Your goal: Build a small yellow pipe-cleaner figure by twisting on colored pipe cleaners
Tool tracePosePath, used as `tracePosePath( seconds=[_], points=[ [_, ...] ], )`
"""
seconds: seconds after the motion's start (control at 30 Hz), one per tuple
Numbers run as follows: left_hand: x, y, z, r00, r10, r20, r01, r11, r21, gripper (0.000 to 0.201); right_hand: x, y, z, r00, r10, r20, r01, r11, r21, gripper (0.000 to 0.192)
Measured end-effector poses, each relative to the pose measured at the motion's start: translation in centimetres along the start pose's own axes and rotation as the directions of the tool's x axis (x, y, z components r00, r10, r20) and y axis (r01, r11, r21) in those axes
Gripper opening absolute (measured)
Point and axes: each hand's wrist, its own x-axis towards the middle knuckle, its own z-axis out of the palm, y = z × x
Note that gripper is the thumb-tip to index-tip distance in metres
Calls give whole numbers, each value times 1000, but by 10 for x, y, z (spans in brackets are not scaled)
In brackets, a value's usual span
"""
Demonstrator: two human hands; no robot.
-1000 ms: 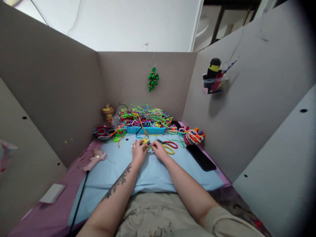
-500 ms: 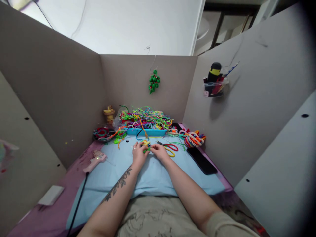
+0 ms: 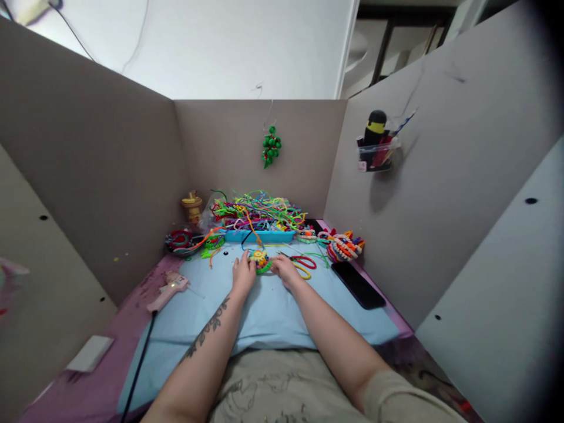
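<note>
"Two hands at work over the blue cloth [image 3: 277,320], and right between them sits the toy [image 3: 261,262], yellow on top with a green rim along its lower edge!"

"What's the left hand [image 3: 244,275] up to?"

"It's at the toy's left side, fingers slightly parted and bent inward. Whether it's really gripping, I can't tell from up here."

"And the right hand [image 3: 285,270]?"

"Over at the opposite edge, fingertips drawn close together beside the green. Pinching it or just touching? Too small to call!"

"Plenty of company on that tabletop [image 3: 106,385], too."

"Oh yes! Scissors [image 3: 304,262] lie open just beside the right hand, one handle red, the other yellow. Farther right, a black phone [image 3: 358,286] lies flat."

"And behind the toy?"

"A blue tray [image 3: 268,237], heaped with a bright tangle of fuzzy sticks [image 3: 259,210]. A striped orange-and-white bundle [image 3: 344,247] lies to the right of it."

"Far left, I've got a pink glue gun [image 3: 170,291], its black cord [image 3: 140,364] running down toward the person."
</note>
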Motion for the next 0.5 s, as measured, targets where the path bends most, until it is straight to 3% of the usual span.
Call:
tracePosePath(
  seconds=[0.1, 0.27, 0.5],
  points=[
    [1, -3, 3, 1000, -11, 14, 12, 998, -56, 47, -6, -8, 3, 999, 38, 8, -39, 982, 185, 14],
    [3, 1, 2, 999, -32, -22, 25, 957, -288, 54, -15, -19, 5, 993, -13, 115, -25, 946, 322, 20],
    [-7, 23, -8, 960, -147, 238, 269, 712, -649, 62, -29, -27, 12, 966, -146, 215, 77, 951, 300, 20]
  ],
)
